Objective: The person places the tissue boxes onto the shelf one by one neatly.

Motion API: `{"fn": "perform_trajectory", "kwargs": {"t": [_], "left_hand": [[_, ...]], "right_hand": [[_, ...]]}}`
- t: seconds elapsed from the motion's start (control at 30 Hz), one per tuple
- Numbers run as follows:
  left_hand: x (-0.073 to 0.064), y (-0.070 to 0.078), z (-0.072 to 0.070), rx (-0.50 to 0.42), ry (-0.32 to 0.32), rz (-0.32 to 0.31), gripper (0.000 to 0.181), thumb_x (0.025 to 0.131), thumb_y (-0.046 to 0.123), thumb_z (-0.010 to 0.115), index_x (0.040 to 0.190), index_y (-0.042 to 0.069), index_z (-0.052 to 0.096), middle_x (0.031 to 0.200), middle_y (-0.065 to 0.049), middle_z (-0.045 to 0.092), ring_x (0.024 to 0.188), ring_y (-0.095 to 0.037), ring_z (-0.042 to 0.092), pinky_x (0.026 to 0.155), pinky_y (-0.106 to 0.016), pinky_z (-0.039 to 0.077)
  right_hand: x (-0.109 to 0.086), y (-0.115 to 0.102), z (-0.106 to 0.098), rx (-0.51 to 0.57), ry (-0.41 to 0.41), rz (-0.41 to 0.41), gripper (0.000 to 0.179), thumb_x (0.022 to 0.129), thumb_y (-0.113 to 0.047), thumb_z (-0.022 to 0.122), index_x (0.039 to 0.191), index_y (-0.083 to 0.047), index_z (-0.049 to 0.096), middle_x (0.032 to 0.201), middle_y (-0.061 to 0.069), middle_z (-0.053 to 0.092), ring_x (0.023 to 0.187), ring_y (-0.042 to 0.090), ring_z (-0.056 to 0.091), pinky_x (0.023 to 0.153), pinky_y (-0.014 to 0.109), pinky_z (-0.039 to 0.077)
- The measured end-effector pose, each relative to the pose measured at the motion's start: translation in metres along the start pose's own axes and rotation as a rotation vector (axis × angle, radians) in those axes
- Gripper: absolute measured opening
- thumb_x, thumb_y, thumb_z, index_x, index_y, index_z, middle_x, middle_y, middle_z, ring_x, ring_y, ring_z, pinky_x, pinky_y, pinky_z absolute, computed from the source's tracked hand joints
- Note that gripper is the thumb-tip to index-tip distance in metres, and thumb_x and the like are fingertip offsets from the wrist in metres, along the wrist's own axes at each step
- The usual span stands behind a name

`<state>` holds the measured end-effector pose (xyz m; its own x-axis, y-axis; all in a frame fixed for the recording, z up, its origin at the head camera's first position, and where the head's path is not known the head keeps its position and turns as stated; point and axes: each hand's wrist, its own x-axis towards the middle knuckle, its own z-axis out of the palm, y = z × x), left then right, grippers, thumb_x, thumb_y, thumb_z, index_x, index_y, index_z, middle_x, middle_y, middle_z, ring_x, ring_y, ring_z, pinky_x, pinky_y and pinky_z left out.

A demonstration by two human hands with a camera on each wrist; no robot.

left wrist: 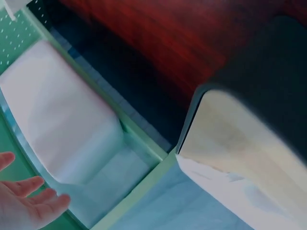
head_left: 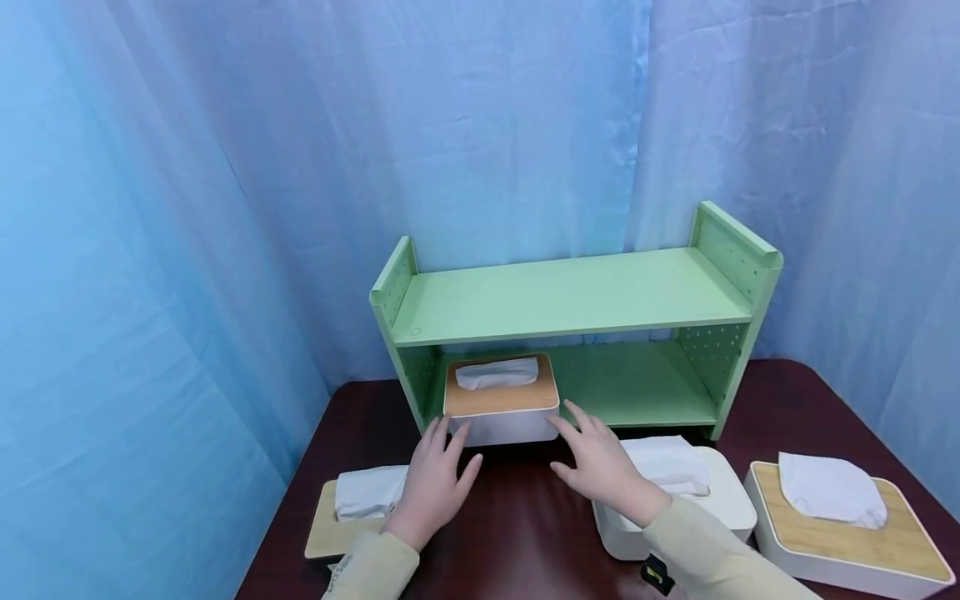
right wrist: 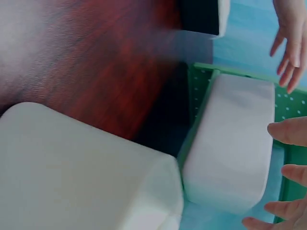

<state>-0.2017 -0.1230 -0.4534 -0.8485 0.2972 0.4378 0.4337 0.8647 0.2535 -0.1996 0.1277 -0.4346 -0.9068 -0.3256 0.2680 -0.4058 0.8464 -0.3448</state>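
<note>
A white tissue box with a wood-toned lid sits on the lower level of the green shelf, toward its left end. A white tissue pokes out of its slot. My left hand is by the box's front left corner, fingers spread and nearly straight. By the front right corner, my right hand has its fingers extended too. Both wrist views show the box's plain white front, with fingers close to it. Whether any fingertip touches the box I cannot tell.
Left of the shelf stands a dark tissue box with a pale wood lid, partly behind my left arm. An all-white tissue box is under my right forearm. Farther right lies another wood-lidded box. Blue curtains surround the dark red table.
</note>
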Motion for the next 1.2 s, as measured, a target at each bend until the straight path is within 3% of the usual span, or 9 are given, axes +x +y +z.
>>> {"fn": "perform_trajectory", "kwargs": {"t": [0.17, 0.33, 0.7, 0.93, 1.2], "left_hand": [[-0.008, 0.002, 0.005, -0.003, -0.063, -0.012, 0.053, 0.099, 0.047, 0.04, 0.141, 0.015, 0.047, 0.148, -0.023, 0.033, 0.136, -0.049, 0.025, 0.104, -0.062, 0.03], [-0.01, 0.0, 0.009, 0.012, -0.103, -0.041, 0.054, 0.099, 0.048, 0.039, 0.143, 0.018, 0.044, 0.153, -0.021, 0.027, 0.138, -0.051, 0.017, 0.105, -0.066, 0.023], [-0.004, -0.005, 0.008, 0.073, -0.169, -0.108, 0.056, 0.097, 0.048, 0.043, 0.145, 0.019, 0.041, 0.156, -0.011, 0.025, 0.14, -0.048, 0.017, 0.106, -0.067, 0.02], [0.004, -0.009, 0.012, 0.057, -0.158, -0.127, 0.056, 0.096, 0.048, 0.045, 0.144, 0.018, 0.043, 0.156, -0.011, 0.025, 0.142, -0.046, 0.012, 0.109, -0.066, 0.012], [0.017, -0.011, 0.018, 0.079, -0.173, -0.138, 0.062, 0.094, 0.052, 0.046, 0.145, 0.016, 0.04, 0.156, -0.014, 0.023, 0.142, -0.046, 0.01, 0.111, -0.064, 0.011]], "right_hand": [[-0.004, -0.001, 0.009, -0.114, 0.026, -0.094, 0.059, 0.08, -0.024, 0.075, 0.133, -0.01, 0.053, 0.144, 0.023, 0.039, 0.122, 0.047, 0.045, 0.097, 0.061, 0.038], [-0.004, -0.001, 0.012, -0.147, 0.019, -0.108, 0.058, 0.081, -0.028, 0.074, 0.134, -0.014, 0.054, 0.145, 0.022, 0.038, 0.126, 0.049, 0.039, 0.097, 0.065, 0.034], [0.005, -0.003, 0.01, -0.142, -0.028, -0.057, 0.057, 0.087, -0.041, 0.064, 0.137, -0.016, 0.052, 0.145, 0.02, 0.041, 0.131, 0.054, 0.031, 0.104, 0.07, 0.019], [0.011, -0.002, 0.009, -0.119, -0.074, -0.023, 0.056, 0.09, -0.047, 0.057, 0.139, -0.019, 0.05, 0.149, 0.016, 0.038, 0.137, 0.053, 0.02, 0.105, 0.071, 0.0], [0.022, 0.002, 0.012, -0.093, -0.128, 0.026, 0.06, 0.093, -0.053, 0.049, 0.143, -0.021, 0.045, 0.154, 0.011, 0.03, 0.14, 0.051, 0.011, 0.103, 0.072, -0.006]]}}
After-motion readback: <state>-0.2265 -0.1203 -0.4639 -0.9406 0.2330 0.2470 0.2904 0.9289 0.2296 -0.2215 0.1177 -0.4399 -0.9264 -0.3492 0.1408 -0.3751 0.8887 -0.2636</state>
